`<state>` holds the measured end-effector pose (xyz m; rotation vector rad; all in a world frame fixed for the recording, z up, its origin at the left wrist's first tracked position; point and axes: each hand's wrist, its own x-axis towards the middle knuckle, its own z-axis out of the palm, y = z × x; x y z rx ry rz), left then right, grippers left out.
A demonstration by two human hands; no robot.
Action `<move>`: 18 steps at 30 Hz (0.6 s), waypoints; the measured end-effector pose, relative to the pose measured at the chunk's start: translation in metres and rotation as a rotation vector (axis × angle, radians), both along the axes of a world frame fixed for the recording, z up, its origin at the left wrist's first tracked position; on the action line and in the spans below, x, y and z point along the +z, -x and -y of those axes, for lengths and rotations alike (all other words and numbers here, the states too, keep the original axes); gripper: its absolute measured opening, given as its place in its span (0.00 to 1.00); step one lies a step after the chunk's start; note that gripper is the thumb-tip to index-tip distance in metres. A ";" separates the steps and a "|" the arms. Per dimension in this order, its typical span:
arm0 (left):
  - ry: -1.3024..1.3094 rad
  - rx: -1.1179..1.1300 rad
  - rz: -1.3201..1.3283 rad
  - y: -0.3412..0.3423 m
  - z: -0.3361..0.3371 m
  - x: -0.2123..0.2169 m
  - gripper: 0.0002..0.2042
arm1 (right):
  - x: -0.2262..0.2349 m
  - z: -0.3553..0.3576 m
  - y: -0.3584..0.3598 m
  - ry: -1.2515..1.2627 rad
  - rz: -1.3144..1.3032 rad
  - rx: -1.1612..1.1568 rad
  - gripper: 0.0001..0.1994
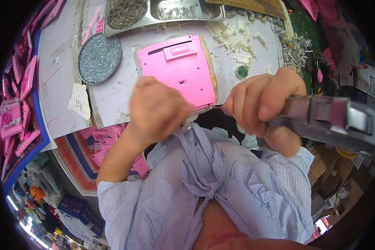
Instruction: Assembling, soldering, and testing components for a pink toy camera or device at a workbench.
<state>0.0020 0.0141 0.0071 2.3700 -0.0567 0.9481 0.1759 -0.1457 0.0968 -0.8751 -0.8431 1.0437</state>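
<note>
A pink plastic casing [171, 68] lies back up on a padded block at the table's near edge, with a slot, small screw holes and a raised pink part near its far side. My left hand [156, 110] is closed over the casing's near left corner; its fingertips are hidden and slightly blurred, so what they pinch cannot be made out. In my right hand [264, 102] is a power screwdriver [321, 118], its body stretching to the right and its thin tip pointing left at the casing's near right corner.
Beyond the casing stands a metal tray [164, 23] of springs and small metal parts. A round dish of screws [99, 58] sits at the left. White plastic pieces [237, 37] and a small green round item [241, 71] lie at the right. Pink casings [12, 112] fill a blue-edged bin far left.
</note>
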 end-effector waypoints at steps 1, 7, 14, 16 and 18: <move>0.040 0.045 -0.085 0.002 -0.006 -0.001 0.09 | -0.006 0.005 0.004 0.017 0.013 -0.056 0.16; 0.068 -0.014 -0.185 -0.017 -0.007 -0.008 0.08 | -0.031 0.016 0.007 -0.012 0.158 -0.098 0.14; 0.069 -0.024 -0.234 -0.011 -0.006 -0.019 0.09 | -0.055 0.002 0.000 -0.247 0.450 0.053 0.11; 0.061 -0.026 -0.231 -0.012 -0.006 -0.017 0.09 | -0.052 0.003 0.006 -0.218 0.451 0.010 0.11; 0.068 -0.026 -0.225 -0.011 -0.006 -0.019 0.07 | -0.040 0.000 0.003 -0.155 0.322 0.031 0.12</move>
